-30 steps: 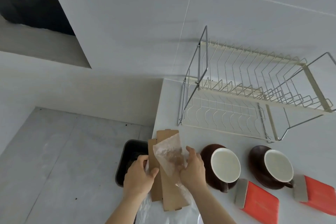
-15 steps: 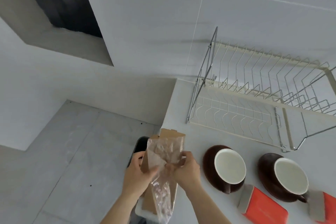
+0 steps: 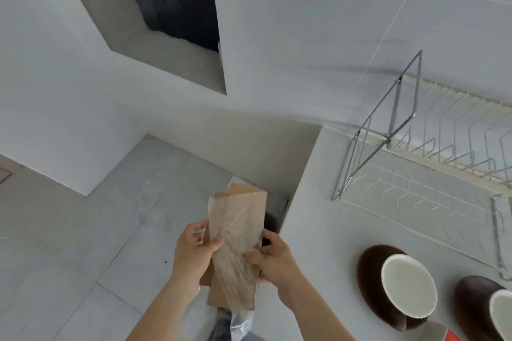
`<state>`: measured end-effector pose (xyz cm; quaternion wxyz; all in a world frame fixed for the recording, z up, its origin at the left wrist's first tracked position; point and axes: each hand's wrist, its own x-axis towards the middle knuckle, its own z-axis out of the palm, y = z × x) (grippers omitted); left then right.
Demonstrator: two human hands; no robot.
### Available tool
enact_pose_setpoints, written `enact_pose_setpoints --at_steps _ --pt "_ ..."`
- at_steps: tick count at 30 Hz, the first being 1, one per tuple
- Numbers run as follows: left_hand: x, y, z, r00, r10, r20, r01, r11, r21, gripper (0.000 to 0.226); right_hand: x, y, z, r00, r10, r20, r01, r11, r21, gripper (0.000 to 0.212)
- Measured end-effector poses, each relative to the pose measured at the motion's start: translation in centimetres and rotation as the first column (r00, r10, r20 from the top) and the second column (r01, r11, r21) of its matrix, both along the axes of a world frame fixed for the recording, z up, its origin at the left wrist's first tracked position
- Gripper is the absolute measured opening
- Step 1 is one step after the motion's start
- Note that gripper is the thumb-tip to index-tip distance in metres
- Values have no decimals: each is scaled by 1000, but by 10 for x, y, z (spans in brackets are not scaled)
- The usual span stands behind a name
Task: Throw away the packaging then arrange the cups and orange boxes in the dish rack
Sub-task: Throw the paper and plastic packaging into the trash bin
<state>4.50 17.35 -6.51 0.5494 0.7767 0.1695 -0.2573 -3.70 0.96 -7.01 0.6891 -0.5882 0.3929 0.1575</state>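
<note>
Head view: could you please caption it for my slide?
Both hands hold cardboard-and-plastic packaging beside the counter, dish rack empty.

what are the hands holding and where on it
Both hold the cardboard-and-plastic packaging: left hand on its left edge, right hand on its right edge, about mid-length.

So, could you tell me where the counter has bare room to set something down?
Bare counter runs between its left edge, the dish rack and the nearer brown cup. It is crowded at the right, where both cups sit close together.
</note>
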Motion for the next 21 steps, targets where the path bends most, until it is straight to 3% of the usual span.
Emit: enact_pose_setpoints --at_steps 6,10,13,21 --pt "54 28 -32 998 -7 -58 11 997 71 50 41 41 -26 986 -31 -166 34 999 20 37" --pt "78 36 -61 985 -95 -142 114 985 132 42 60 59 -65 959 -69 -275 64 998 -25 41" --pt "91 39 -87 960 -166 -224 199 971 131 42 69 65 -85 925 -147 -351 138 989 -53 31" --pt "98 31 -158 879 -297 -373 377 912 161 58 83 68 -151 818 -287 -499 198 954 -225 27"
